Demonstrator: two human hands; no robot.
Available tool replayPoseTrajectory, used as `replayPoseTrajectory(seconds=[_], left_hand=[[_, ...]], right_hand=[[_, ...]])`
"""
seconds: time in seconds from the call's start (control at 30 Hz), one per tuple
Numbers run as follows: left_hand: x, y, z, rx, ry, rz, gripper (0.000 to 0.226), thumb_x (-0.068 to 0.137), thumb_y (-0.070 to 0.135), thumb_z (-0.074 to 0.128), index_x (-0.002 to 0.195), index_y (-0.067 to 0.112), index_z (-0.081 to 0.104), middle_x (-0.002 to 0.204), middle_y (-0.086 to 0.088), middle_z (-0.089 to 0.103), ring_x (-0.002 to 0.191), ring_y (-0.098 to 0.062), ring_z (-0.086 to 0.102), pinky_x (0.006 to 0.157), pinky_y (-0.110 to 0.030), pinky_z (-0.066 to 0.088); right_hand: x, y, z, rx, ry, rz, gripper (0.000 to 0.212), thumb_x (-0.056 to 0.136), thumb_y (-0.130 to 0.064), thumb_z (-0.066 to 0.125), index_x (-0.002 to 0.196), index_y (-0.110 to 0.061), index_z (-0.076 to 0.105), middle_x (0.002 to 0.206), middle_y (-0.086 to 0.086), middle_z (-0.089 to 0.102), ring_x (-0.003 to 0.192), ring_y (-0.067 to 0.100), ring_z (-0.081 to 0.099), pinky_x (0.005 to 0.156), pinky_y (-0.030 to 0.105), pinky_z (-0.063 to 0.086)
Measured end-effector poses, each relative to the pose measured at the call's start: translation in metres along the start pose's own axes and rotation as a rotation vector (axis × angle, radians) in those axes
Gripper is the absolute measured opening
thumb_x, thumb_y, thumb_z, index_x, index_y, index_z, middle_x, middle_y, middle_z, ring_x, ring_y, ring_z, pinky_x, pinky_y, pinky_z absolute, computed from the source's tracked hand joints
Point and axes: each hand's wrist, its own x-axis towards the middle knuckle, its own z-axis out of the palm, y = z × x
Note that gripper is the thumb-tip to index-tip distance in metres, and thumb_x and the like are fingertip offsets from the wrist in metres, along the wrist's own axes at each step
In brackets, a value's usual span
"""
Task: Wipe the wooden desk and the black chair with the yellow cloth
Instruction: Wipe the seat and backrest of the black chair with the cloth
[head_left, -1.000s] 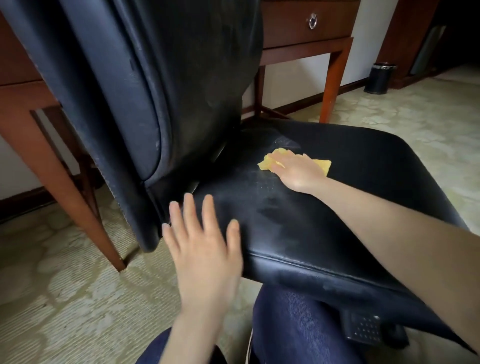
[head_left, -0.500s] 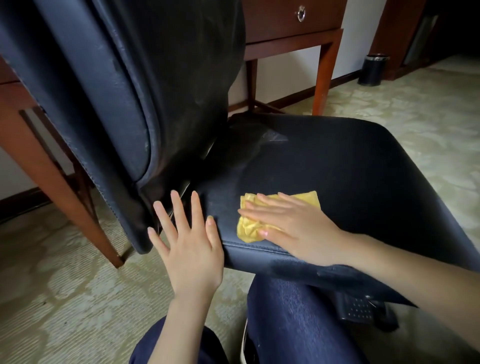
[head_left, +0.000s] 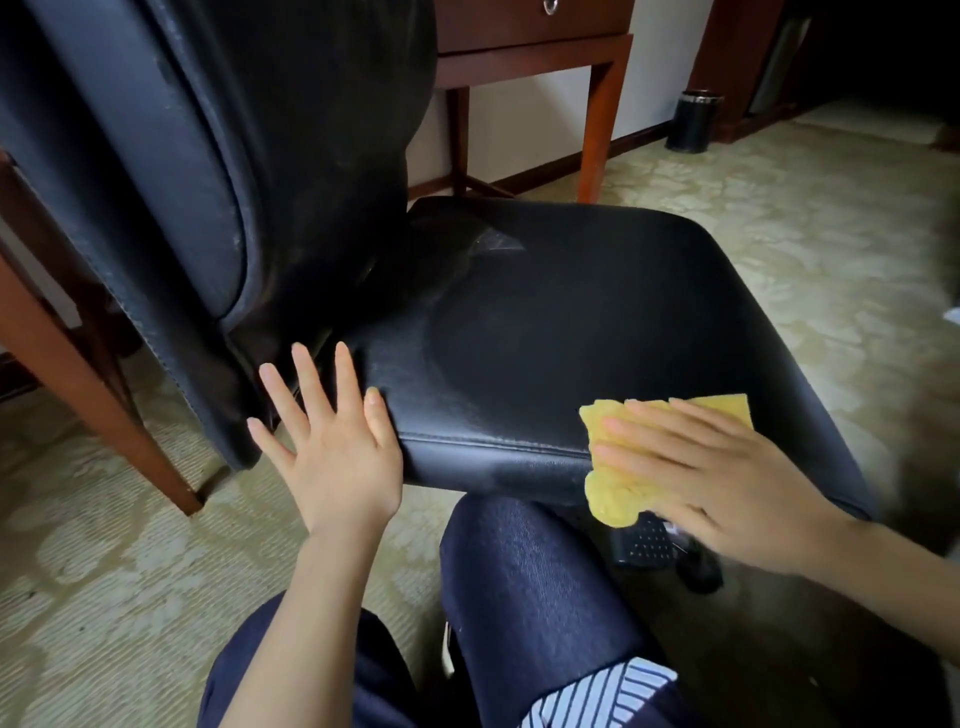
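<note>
Black chair (head_left: 571, 312) fills the view, its seat stretching away beyond both sets of fingers, and the wooden table (head_left: 530, 57) stands well behind it. The left hand (head_left: 337, 457) is spread open and grips nothing, its fingers (head_left: 306, 384) at the seat's near corner; contact is unclear. The right hand (head_left: 727, 478) lies flat, fingers (head_left: 649, 431) straight, pressing the yellow cloth (head_left: 618, 499) onto the seat's front edge. Part of the cloth hangs below those fingers. Since it is pressed rather than pinched, it could slip off onto the carpet (head_left: 779, 234).
</note>
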Motion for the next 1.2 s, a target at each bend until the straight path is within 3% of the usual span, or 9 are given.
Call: replayPoseTrajectory(seconds=[0.1, 0.23, 0.33, 0.57, 0.87, 1.0, 1.2], left_hand=[[-0.002, 0.0, 0.001, -0.009, 0.002, 0.002, 0.054, 0.1, 0.038, 0.018, 0.152, 0.026, 0.015, 0.161, -0.004, -0.003, 0.146, -0.027, -0.015, 0.115, -0.056, -0.004], [-0.003, -0.001, 0.004, -0.014, 0.012, 0.006, 0.055, 0.099, 0.039, 0.018, 0.152, 0.025, 0.016, 0.161, -0.005, -0.003, 0.146, -0.028, -0.014, 0.115, -0.056, -0.004], [-0.003, -0.002, 0.005, -0.017, 0.019, 0.006, 0.055, 0.1, 0.038, 0.019, 0.152, 0.024, 0.016, 0.161, -0.006, -0.002, 0.146, -0.029, -0.013, 0.115, -0.056, -0.003], [-0.002, -0.005, 0.008, -0.022, 0.046, 0.028, 0.058, 0.097, 0.041, 0.01, 0.152, 0.023, 0.019, 0.161, -0.008, 0.002, 0.147, -0.031, -0.009, 0.114, -0.059, 0.004], [-0.001, -0.005, 0.009, -0.089, 0.058, 0.0, 0.051, 0.102, 0.035, 0.013, 0.153, 0.029, 0.013, 0.161, -0.001, -0.005, 0.147, -0.022, -0.013, 0.115, -0.055, -0.002], [-0.001, -0.007, 0.007, -0.117, 0.038, 0.001, 0.049, 0.104, 0.034, 0.013, 0.152, 0.03, 0.013, 0.161, 0.002, -0.007, 0.146, -0.021, -0.016, 0.115, -0.054, -0.004], [0.001, -0.006, 0.005, -0.111, 0.014, -0.009, 0.05, 0.103, 0.035, 0.019, 0.152, 0.029, 0.014, 0.161, -0.001, -0.006, 0.146, -0.023, -0.016, 0.114, -0.056, -0.003]], right_hand=[[0.001, 0.01, -0.008, 0.22, 0.015, 0.182, 0.048, 0.099, -0.047, 0.02, 0.147, -0.038, 0.024, 0.153, -0.016, 0.027, 0.141, 0.003, 0.024, 0.113, 0.035, 0.023], [0.035, 0.014, -0.012, 0.409, 0.024, 0.286, 0.039, 0.1, -0.038, 0.032, 0.134, -0.052, 0.018, 0.15, -0.027, 0.019, 0.142, -0.004, 0.013, 0.118, 0.03, 0.01], [0.08, 0.012, -0.012, 0.423, -0.048, 0.294, 0.044, 0.102, -0.03, 0.033, 0.142, -0.044, 0.023, 0.154, -0.018, 0.02, 0.144, 0.003, 0.009, 0.115, 0.028, 0.003], [0.183, -0.029, -0.012, 0.415, -0.106, 0.284, 0.046, 0.103, -0.036, 0.027, 0.149, -0.03, 0.025, 0.157, -0.007, 0.019, 0.146, 0.016, 0.009, 0.116, 0.039, 0.003], [0.172, -0.086, -0.008, 0.332, 0.06, 0.158, 0.047, 0.102, -0.04, 0.031, 0.147, -0.031, 0.029, 0.154, -0.01, 0.028, 0.144, 0.011, 0.018, 0.116, 0.034, 0.009], [0.128, -0.095, 0.0, 0.214, 0.221, 0.093, 0.05, 0.093, -0.044, 0.035, 0.138, -0.027, 0.049, 0.139, -0.005, 0.052, 0.132, 0.018, 0.044, 0.11, 0.039, 0.032], [0.06, -0.058, 0.02, -0.139, 0.238, -0.101, 0.049, 0.094, -0.036, 0.046, 0.142, -0.035, 0.038, 0.148, -0.007, 0.041, 0.137, 0.023, 0.036, 0.109, 0.046, 0.033]])
